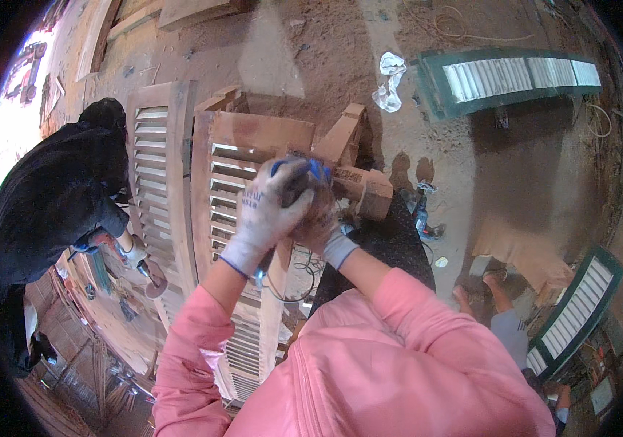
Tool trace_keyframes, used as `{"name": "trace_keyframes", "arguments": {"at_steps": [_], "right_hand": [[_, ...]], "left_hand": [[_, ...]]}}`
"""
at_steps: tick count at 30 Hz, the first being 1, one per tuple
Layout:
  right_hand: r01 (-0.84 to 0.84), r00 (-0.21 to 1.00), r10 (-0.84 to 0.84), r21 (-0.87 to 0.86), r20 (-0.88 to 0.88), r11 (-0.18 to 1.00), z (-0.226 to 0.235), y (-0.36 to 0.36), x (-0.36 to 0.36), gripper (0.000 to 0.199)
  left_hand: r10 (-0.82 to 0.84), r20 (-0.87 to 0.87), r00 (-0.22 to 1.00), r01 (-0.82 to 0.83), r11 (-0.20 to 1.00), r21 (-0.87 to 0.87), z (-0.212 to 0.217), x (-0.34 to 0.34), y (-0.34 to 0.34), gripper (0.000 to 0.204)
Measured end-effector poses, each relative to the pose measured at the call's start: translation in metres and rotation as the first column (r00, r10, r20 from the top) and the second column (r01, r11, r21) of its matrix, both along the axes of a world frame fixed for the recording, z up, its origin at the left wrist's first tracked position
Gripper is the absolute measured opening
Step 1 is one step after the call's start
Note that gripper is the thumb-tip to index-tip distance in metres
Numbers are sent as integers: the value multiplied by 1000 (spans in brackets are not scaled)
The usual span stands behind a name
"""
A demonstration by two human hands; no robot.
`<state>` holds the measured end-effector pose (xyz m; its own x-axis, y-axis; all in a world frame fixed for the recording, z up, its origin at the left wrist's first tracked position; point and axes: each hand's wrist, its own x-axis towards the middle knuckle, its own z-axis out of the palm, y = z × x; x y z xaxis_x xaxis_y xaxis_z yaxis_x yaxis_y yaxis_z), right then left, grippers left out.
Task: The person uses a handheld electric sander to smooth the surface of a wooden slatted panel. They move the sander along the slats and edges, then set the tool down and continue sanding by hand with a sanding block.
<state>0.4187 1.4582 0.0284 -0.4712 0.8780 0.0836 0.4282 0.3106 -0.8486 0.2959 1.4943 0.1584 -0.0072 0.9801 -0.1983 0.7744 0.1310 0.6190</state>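
The slatted wooden panel (pixel 201 204) is lying beneath the hands, likely stiff and fairly heavy, its thin slats judged fragile; it would best be held by the solid frame. The left gloved hand (pixel 274 195) and right gloved hand (pixel 319 216) are closed around a blue tool (pixel 319 170) over the panel's upper right; exact finger placement is hidden. The tool's hard, dusty body may slip, so a two-handed hold seems suited.

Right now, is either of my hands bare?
No, the left hand and the right hand both wear work gloves with blue-edged cuffs.
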Motion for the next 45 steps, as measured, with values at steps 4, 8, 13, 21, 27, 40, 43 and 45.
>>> {"name": "trace_keyframes", "arguments": {"at_steps": [4,8,13,21,27,40,43,45], "right_hand": [[122,992,-120,36,-47,992,6,38,-10,90],[-81,977,72,37,199,996,-15,28,-6,106],[-94,988,105,-101,114,990,-3,-3,5,103],[15,990,-19,29,139,999,5,45,-7,98],[-32,996,36,-49,79,998,24,9,3,104],[48,998,-43,-106,52,993,-19,-6,-15,112],[57,997,-59,44,50,997,-8,-17,-11,117],[-31,992,31,2,120,1000,-6,-8,-7,118]], "left_hand": [[9,-30,1000,-10,999,-43,1,-6,40,45],[31,-19,999,-32,998,-48,1,4,41,49],[12,-66,998,-19,994,-103,4,4,2,52],[31,-8,999,-31,1000,-5,3,0,57,47],[-14,-78,997,5,994,-107,6,0,5,51],[-24,-70,997,19,998,-66,8,3,22,49],[-20,-48,999,14,993,-115,7,-5,1,51],[-17,-52,999,11,993,-119,6,-5,5,50]]}}
